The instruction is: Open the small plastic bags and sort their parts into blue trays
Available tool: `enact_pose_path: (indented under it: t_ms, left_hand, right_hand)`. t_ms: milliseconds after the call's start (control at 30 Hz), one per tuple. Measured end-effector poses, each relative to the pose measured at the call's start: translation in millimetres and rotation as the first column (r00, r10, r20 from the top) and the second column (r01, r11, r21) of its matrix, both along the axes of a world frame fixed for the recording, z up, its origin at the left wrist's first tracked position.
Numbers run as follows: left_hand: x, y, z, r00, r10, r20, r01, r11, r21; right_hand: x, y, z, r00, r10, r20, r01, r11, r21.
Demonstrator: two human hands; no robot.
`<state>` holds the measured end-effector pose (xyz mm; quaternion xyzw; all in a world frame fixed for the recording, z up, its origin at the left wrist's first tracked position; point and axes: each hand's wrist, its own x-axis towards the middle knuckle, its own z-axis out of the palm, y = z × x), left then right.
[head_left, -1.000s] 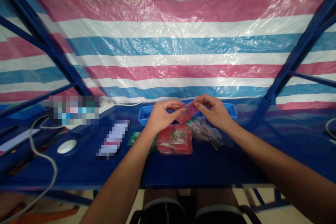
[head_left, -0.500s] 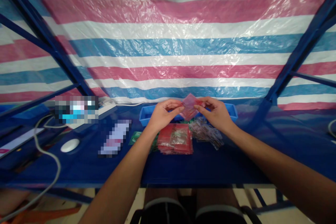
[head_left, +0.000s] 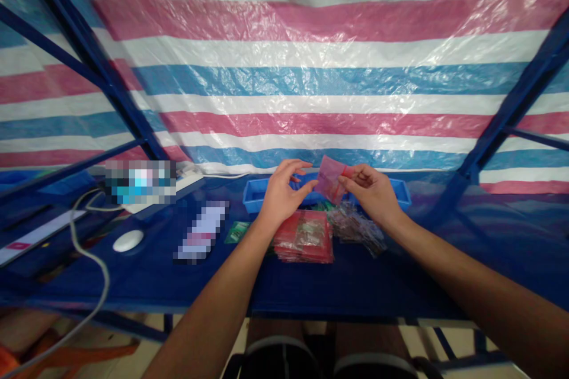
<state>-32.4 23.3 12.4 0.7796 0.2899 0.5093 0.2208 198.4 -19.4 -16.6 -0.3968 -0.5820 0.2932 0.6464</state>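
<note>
Between thumb and fingers, my right hand (head_left: 371, 188) pinches the right side of a small pinkish clear plastic bag (head_left: 331, 179), held tilted above the table. My left hand (head_left: 287, 186) is just left of the bag, thumb and fingers apart, with nothing in it. Below the hands lies a stack of red plastic bags (head_left: 306, 246). Right of the stack is a loose pile of clear packets (head_left: 358, 228) with dark contents I cannot make out. A shallow blue tray (head_left: 253, 196) stands behind my hands, partly hidden by them.
A green packet (head_left: 237, 232) lies left of my left forearm. Farther left are a blurred-out phone-like object (head_left: 203, 231), a white computer mouse (head_left: 128, 241) and a white cable (head_left: 100, 269). Blue metal posts (head_left: 127, 109) and a striped plastic sheet (head_left: 311, 77) rise behind the blue table (head_left: 355, 290).
My left hand has let go of the pinkish bag and its fingers have spread. The bag stays in my right hand. The whole view has shifted slightly.
</note>
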Motion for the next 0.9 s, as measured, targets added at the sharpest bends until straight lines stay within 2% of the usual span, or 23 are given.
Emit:
enact_pose_path:
  t_ms: [33, 100, 200, 267, 333, 400, 533, 600, 767, 900]
  left_hand:
    - [0.4, -3.9, 2.4, 0.999, 0.014, -0.044, -0.011, 0.998, 0.066]
    - [1.8, -12.0, 6.1, 0.992, -0.048, -0.12, 0.063, 0.991, 0.122]
    - [4.3, -20.3, 8.4, 0.971, -0.135, -0.197, 0.16, 0.98, 0.119]
    - [4.6, -21.5, 8.6, 0.968, -0.139, -0.207, 0.163, 0.981, 0.103]
    - [3.3, -19.3, 8.4, 0.976, -0.127, -0.178, 0.14, 0.988, 0.064]
    - [1.1, -15.1, 7.7, 0.987, -0.109, -0.118, 0.11, 0.994, 0.0]
    - [-1.5, -6.4, 4.8, 0.997, -0.08, 0.017, 0.081, 0.987, -0.138]
    - [-0.8, -4.3, 3.5, 0.991, -0.118, 0.062, 0.128, 0.972, -0.198]
    - [2.8, -5.9, 3.3, 0.964, -0.227, 0.136, 0.259, 0.914, -0.312]
    - [3.4, -4.8, 2.1, 0.961, -0.213, 0.177, 0.263, 0.902, -0.342]
  right_hand:
    - [-1.6, -1.3, 1.7, 0.999, -0.034, -0.022, 0.035, 0.999, 0.011]
    - [-6.8, -5.3, 5.0, 0.998, -0.055, -0.038, 0.056, 0.998, 0.031]
    - [-18.2, -14.2, 10.2, 0.999, 0.031, -0.007, -0.031, 0.999, 0.024]
    - [-25.1, -20.6, 14.3, 0.993, 0.12, 0.008, -0.12, 0.993, -0.006]
    - [-28.7, -25.3, 17.6, 0.981, 0.193, 0.013, -0.192, 0.981, -0.028]
    - [-28.3, -26.4, 18.1, 0.982, 0.189, 0.015, -0.188, 0.982, -0.022]
    - [-20.6, -19.1, 9.3, 0.997, -0.072, -0.016, 0.073, 0.995, 0.067]
    - [-17.4, -14.8, 4.7, 0.991, -0.133, -0.021, 0.134, 0.985, 0.104]
    - [-15.9, -14.4, 6.1, 0.998, 0.055, 0.045, -0.055, 0.998, 0.004]
    - [-16.3, -16.4, 9.2, 0.998, 0.055, -0.037, -0.056, 0.998, -0.042]
